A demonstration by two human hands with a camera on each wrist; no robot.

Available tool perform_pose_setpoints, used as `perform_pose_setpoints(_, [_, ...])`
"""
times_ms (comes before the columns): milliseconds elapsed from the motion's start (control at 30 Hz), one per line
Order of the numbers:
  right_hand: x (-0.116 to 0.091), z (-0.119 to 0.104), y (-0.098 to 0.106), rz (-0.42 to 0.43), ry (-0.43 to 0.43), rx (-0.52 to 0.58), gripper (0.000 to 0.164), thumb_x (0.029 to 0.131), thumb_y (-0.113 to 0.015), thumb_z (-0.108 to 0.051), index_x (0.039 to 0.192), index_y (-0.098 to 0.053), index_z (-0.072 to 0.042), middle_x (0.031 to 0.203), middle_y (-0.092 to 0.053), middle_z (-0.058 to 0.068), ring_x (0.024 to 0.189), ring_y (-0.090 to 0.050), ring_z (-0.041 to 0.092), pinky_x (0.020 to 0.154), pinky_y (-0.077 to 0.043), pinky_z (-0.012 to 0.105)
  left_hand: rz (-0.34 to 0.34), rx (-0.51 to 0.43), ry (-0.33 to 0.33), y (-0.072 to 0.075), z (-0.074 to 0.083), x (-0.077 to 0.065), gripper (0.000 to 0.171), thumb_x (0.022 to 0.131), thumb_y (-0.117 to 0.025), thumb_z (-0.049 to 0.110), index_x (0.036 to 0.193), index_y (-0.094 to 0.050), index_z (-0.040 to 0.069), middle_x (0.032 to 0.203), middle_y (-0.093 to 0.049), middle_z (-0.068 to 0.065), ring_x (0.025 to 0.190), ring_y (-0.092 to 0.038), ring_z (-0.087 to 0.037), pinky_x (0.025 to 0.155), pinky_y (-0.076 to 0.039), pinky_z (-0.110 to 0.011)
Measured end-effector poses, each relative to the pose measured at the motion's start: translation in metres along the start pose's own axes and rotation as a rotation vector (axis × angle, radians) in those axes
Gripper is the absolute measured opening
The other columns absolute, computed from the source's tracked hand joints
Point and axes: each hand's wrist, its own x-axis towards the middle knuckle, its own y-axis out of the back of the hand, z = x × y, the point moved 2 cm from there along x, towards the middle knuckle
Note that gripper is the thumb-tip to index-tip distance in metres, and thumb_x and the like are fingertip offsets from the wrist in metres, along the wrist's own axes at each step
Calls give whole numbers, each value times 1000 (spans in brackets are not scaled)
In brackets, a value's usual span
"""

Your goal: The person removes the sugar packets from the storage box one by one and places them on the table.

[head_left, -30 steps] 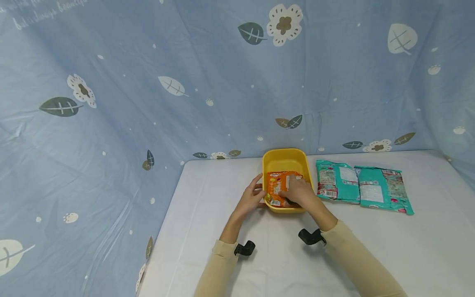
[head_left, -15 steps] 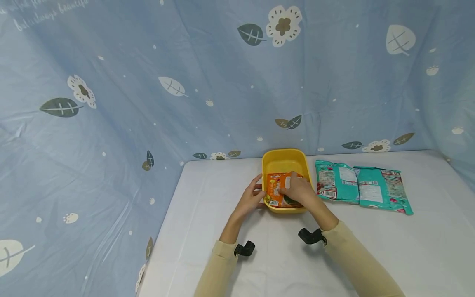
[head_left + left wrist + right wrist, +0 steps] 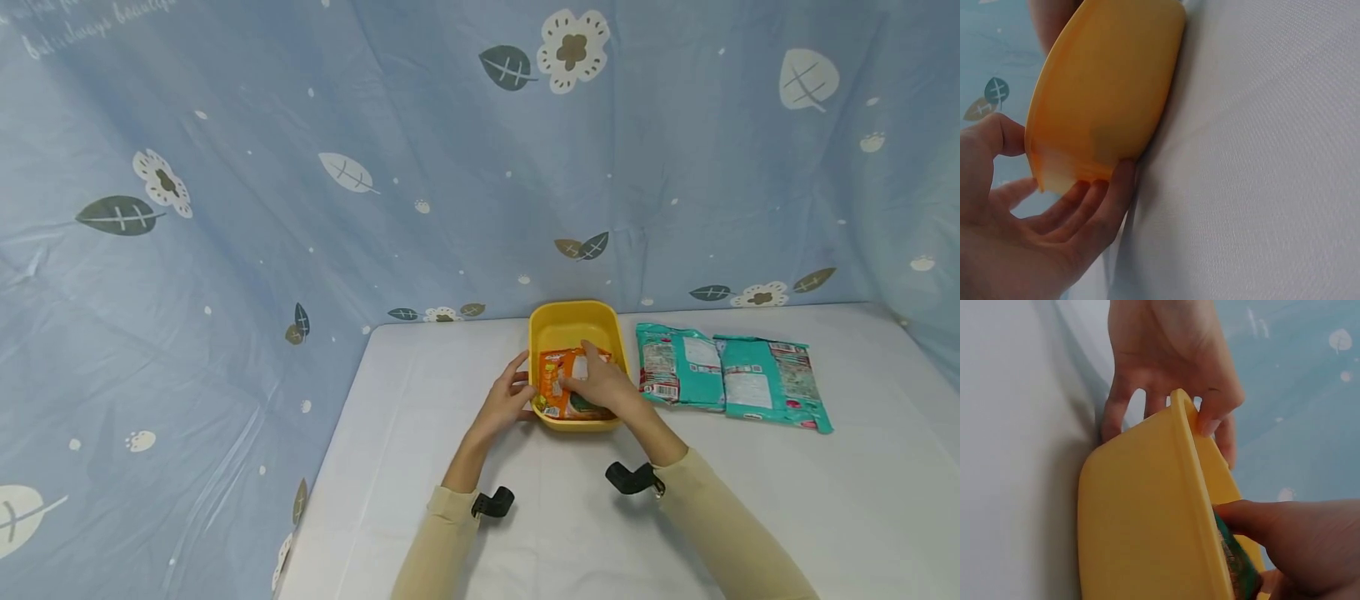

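Note:
In the head view my left hand (image 3: 502,402) grips the near left side of a yellow plastic basin (image 3: 573,312). The left wrist view shows its thumb at the rim and the fingers along the outside wall. Inside the basin lies an orange snack packet (image 3: 553,379) with a dark green patch near its lower edge. My right hand (image 3: 609,387) reaches over the basin's right rim, thumb and index finger spread on this packet. Part of the packet (image 3: 1238,562) shows beside the thumb in the right wrist view; the other right fingers are mostly hidden.
Two teal snack packets (image 3: 681,367) (image 3: 772,382) lie side by side, right of the basin on the white tablecloth (image 3: 420,375). A blue patterned curtain (image 3: 450,167) hangs behind and to the left of the table.
My right hand has shifted slightly left over the orange packet, and more of the packet's dark green patch shows. The left hand and the basin stay nearly still.

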Motion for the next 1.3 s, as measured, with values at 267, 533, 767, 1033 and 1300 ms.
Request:
perform_pose_setpoints(267, [4, 4, -6, 48, 63, 11, 83, 95, -59, -41, 156, -15, -4, 152, -38, 27, 132, -45, 50, 106, -41, 65, 5, -8, -6, 0, 1, 1, 65, 97, -51, 15, 154, -28, 33, 138, -50, -17, 119, -59, -30, 74, -63, -39])
perform_pose_setpoints(533, [0, 0, -2, 36, 106, 44, 77, 95, -60, -38, 155, -23, -7, 155, -36, 23, 132, -47, 47, 105, -42, 64, 9, -15, 1, 0, 1, 1, 65, 97, -51, 14, 153, -29, 37, 138, -50, -17, 118, -59, -30, 75, -63, -40])
perform_pose_setpoints(767, [-6, 0, 2, 35, 169, 36, 73, 94, -63, -32, 153, -30, -5, 152, -41, 23, 130, -48, 46, 104, -44, 62, 8, -9, 3, 0, 2, 0, 65, 97, -50, 14, 154, -27, 34, 138, -49, -17, 118, -59, -29, 75, -63, -39])
perform_pose_setpoints(1033, [-4, 1, 3, 40, 170, 27, 71, 93, -66, -30, 150, -35, -2, 148, -44, 25, 130, -48, 46, 104, -44, 62, 13, -4, 2, 0, 3, 0, 66, 96, -52, 15, 154, -27, 36, 138, -50, -16, 119, -59, -30, 74, -63, -39])
perform_pose_setpoints(1300, [-5, 4, 4, 38, 162, 48, 69, 93, -67, -29, 149, -36, -2, 149, -44, 24, 133, -47, 44, 106, -43, 61, 12, -7, 5, 0, 2, 0, 65, 96, -52, 16, 154, -28, 36, 138, -50, -17, 118, -59, -29, 73, -63, -37])
